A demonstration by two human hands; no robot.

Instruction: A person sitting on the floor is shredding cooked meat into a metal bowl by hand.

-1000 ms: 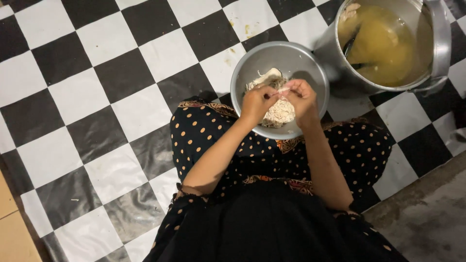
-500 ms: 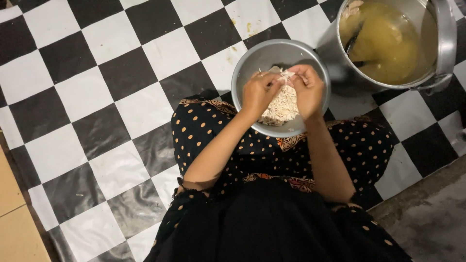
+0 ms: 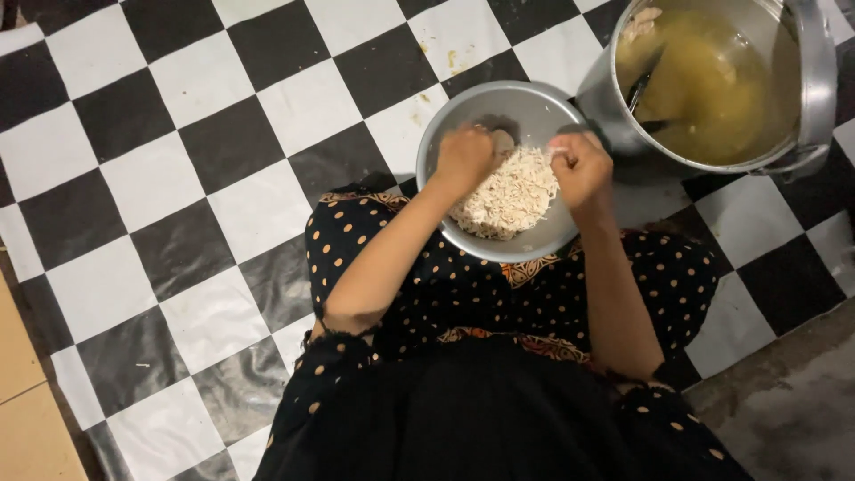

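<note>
A round metal bowl [image 3: 463, 116] rests on my lap and holds a pile of pale shredded food [image 3: 508, 196]. My left hand [image 3: 463, 158] is inside the bowl at its left side, fingers curled around a small pale piece. At the bowl's right side my right hand [image 3: 579, 165] has its fingers closed on strands at the edge of the pile. Both forearms reach forward over my black, orange-dotted clothing [image 3: 534, 294].
A large steel pot [image 3: 815, 80] of yellow broth [image 3: 712, 89] stands on the floor at the upper right, touching the bowl's far side, with a dark utensil in it. The floor covering [image 3: 178, 178] is black-and-white checked; bare concrete [image 3: 793, 419] lies at the lower right.
Both hands have dropped from just above the bowl into it and moved apart, left hand to the left side, right hand to the right. The view has shifted slightly.
</note>
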